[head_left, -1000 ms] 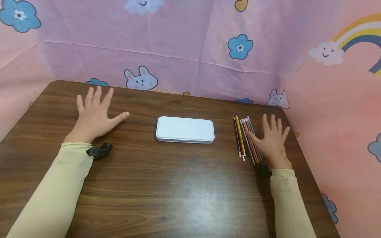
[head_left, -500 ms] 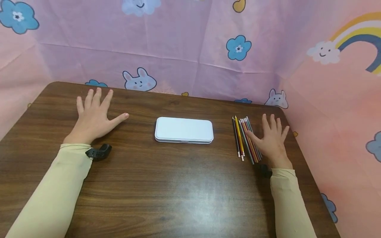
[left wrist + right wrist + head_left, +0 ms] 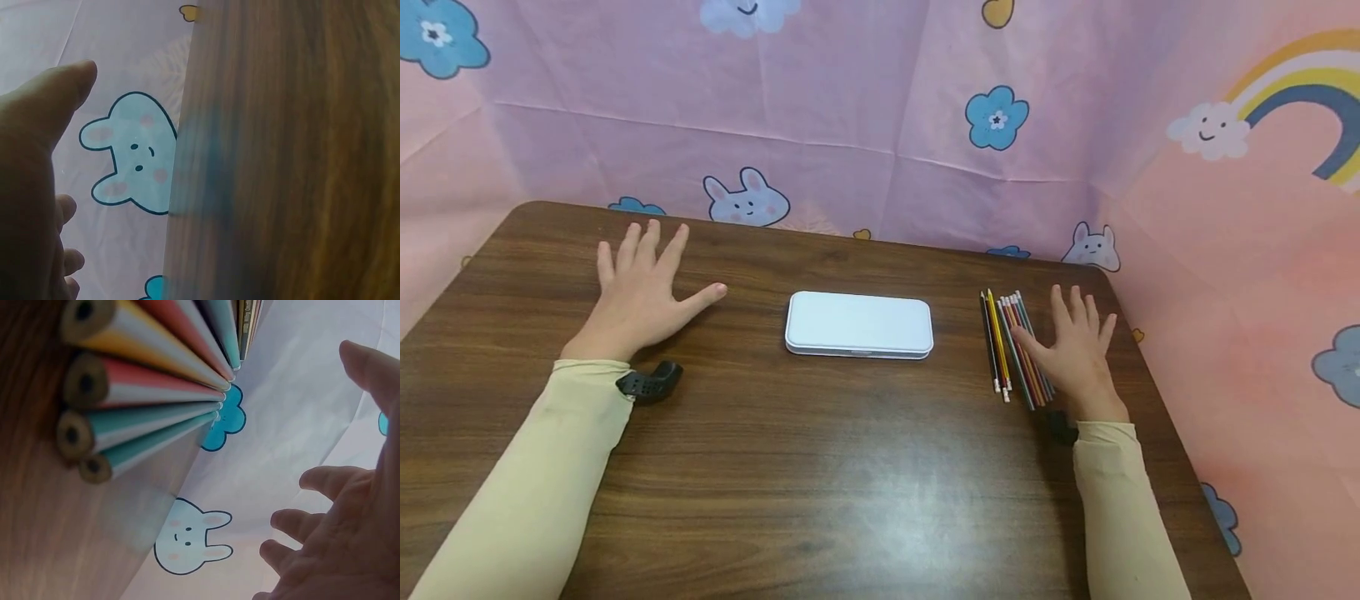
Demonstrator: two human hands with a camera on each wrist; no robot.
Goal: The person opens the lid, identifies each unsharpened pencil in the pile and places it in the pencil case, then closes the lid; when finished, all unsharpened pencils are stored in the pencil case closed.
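Observation:
My left hand [image 3: 638, 296] is spread over the left part of the table, fingers straight, holding nothing. In the left wrist view its thumb [image 3: 69, 87] sticks out beside the table edge. My right hand [image 3: 1077, 358] is also spread and holds nothing; its thumb overlaps the row of pencils [image 3: 1024, 354] in the head view. Several pencils lie side by side there, with a few black and yellow pencils [image 3: 997, 342] just left of them. The right wrist view shows the flat unsharpened ends of some pencils [image 3: 156, 387] up close. A flat white lidded case [image 3: 859, 325], closed, lies between the hands.
The brown wooden table [image 3: 775, 483] has rounded far corners. Behind it and to the right hangs a pink and lilac cloth [image 3: 835, 92] printed with rabbits, flowers and a rainbow. A black strap [image 3: 651, 383] sits on the left wrist, and another dark device [image 3: 1062, 427] on the right.
The head view has turned very slightly, so the table, case and pencils appear a little further left. Both hands stay spread in nearly the same places.

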